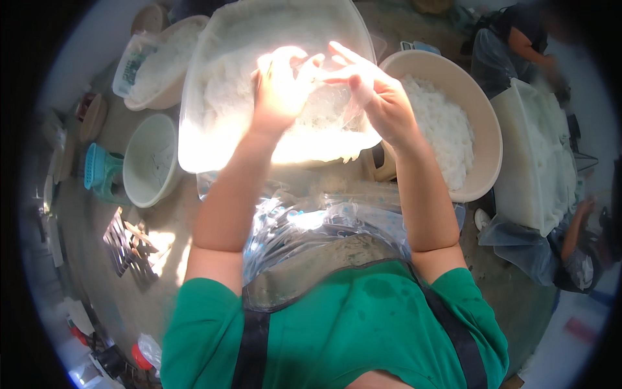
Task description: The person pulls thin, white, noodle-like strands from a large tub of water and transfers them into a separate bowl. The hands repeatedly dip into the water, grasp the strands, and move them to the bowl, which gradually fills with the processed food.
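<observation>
Both hands are raised over a large white tub (278, 13) holding a pale, wet-looking mass (233, 84). My left hand (282, 91) is bent, its fingers curled toward my right hand; strong sunlight washes out what they grip. My right hand (382, 100) has its index finger extended, with the thumb and other fingers drawn in around a clear, film-like piece (350, 110). This thin piece hangs below the right fingers, between the two hands. The fingertips of both hands nearly meet. Glare hides the piece's exact shape and kind.
A beige basin (489, 129) of white pieces (440, 123) stands at right. Farther right is a white crate (521, 162), with other people near it. At left are a pale bucket (139, 168), a teal stool (103, 172) and an oval tub (155, 100) with white contents.
</observation>
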A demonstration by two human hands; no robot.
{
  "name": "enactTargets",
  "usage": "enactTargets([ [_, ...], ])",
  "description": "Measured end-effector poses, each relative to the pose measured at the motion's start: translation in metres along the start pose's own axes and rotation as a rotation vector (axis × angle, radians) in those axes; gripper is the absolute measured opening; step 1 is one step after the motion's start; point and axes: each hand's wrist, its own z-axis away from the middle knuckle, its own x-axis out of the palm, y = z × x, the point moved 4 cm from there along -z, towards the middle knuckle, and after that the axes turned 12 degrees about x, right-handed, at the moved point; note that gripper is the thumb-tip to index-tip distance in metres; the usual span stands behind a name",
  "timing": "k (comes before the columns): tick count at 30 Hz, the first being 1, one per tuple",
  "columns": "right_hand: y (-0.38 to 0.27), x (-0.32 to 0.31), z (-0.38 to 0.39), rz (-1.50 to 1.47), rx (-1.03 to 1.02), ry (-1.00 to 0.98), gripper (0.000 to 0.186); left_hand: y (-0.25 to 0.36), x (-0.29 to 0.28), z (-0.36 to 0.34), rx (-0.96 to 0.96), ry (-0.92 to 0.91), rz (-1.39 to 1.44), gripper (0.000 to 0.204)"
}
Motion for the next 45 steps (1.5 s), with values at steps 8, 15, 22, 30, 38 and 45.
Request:
enactTargets([
  [8,-0.025,-0.001,0.008,0.432,-0.077,0.187,0.021,0.032,0.05,0.05,-0.118,-0.138,0.284,0.028],
  [15,0.012,-0.016,0.008,-0.841,0.29,0.083,0.022,0.04,0.049,0.055,-0.859,-0.303,1.243,0.024],
  [22,-0.013,-0.01,0.01,0.809,-0.212,-0.06,0.017,0.023,0.013,0.018,-0.104,-0.354,0.24,0.02],
  [30,-0.003,-0.013,0.015,-0.046,0.346,-0.14,0.012,0.014,0.001,0.012,-0.143,-0.45,0.402,0.023],
  [38,-0.004,-0.027,0.017,-0.173,0.169,-0.011,0.012,0.01,0.028,0.089,0.273,-0.481,0.116,0.03],
  [45,0.002,-0.057,0.016,-0.5,0.013,0.156,0.013,0.04,0.034,0.029,-0.424,-0.424,0.802,0.035],
])
